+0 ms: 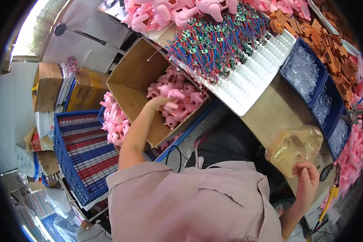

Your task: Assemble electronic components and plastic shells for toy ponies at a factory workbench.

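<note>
Inside a cardboard box at left of centre, my left hand reaches over a heap of pink plastic toy parts. Its fingers look stretched out and slightly blurred, touching or just above the parts, with no grip visible. My right hand is at the right, beside a clear yellowish moulded plastic holder on the table edge. The fingers of that hand are curled together, fingertips at the holder's near side. Whatever they may hold is hidden.
A white ridged tray carries many wired circuit boards. Blue bins with clear plastic pieces line the right, beside brown parts. A blue crate stands left; a yellow-handled tool hangs at lower right.
</note>
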A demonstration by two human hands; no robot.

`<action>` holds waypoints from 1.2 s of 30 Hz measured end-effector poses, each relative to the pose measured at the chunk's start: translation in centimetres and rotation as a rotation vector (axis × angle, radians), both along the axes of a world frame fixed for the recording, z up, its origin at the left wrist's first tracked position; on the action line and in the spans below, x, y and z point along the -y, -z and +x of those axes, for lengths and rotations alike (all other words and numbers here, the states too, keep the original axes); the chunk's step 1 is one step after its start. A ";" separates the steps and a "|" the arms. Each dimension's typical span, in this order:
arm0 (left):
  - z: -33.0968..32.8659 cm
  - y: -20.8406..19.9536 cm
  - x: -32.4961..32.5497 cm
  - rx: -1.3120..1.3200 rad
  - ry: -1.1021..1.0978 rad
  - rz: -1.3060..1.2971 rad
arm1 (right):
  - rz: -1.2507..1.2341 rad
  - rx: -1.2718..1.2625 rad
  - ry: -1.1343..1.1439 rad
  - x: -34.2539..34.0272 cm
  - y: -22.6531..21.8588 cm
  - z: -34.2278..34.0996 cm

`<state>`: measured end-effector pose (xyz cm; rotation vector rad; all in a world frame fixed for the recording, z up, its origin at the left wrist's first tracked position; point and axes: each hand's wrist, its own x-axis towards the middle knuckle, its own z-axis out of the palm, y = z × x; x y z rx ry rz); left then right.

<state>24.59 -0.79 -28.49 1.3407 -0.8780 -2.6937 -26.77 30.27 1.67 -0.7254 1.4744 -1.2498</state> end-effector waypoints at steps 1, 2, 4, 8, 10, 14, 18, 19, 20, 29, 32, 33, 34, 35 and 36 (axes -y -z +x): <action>-5.8 1.6 -0.1 0.597 0.176 -0.339 | 0.090 -0.132 0.027 -0.8 -0.5 -0.1; -3.2 3.4 -0.1 0.566 0.355 -0.439 | 0.126 -0.188 -0.002 -0.9 -1.0 -0.1; -1.5 6.8 -0.7 0.618 0.325 -0.584 | 0.144 -0.212 0.026 -1.1 -1.4 -0.4; -2.2 10.1 0.1 0.986 1.030 -0.859 | 0.267 -0.360 0.138 -1.5 -1.9 0.1; -2.1 11.6 -2.7 0.994 1.103 -1.040 | 0.338 -0.427 0.051 -0.4 -0.6 0.3; 0.7 11.4 -1.6 0.811 1.358 -1.111 | 0.026 -0.439 0.240 2.7 -0.4 -1.4; 0.4 7.4 0.1 0.890 1.613 -0.870 | 0.005 -0.767 0.560 4.0 -3.6 -9.6; -0.6 6.1 -0.1 0.919 1.137 -1.228 | 0.070 -0.977 0.581 3.9 -3.6 -13.9; -2.1 3.7 0.5 0.683 0.925 -1.478 | 0.176 -1.166 0.570 3.9 -3.7 -18.5; -22.7 -34.0 -5.0 0.298 1.339 -0.729 | 0.719 -1.596 0.142 7.8 1.8 -36.7; -26.8 -37.8 -4.3 -0.080 1.275 -0.657 | 0.765 -1.511 -0.012 10.5 -0.9 -35.2; -28.1 -38.4 -3.7 -0.365 1.256 -0.912 | 0.745 -1.518 -0.013 11.3 -1.2 -36.1; -31.2 -39.6 -2.7 -0.260 1.293 -1.009 | 0.566 -1.520 0.213 12.2 -1.3 -37.5; -35.1 -41.2 -1.7 -0.148 1.325 -1.102 | 0.378 -1.500 0.430 13.1 -1.3 -39.0; -39.4 -40.4 -0.8 -0.207 1.366 -1.405 | 0.278 -1.579 0.589 13.6 -1.2 -40.7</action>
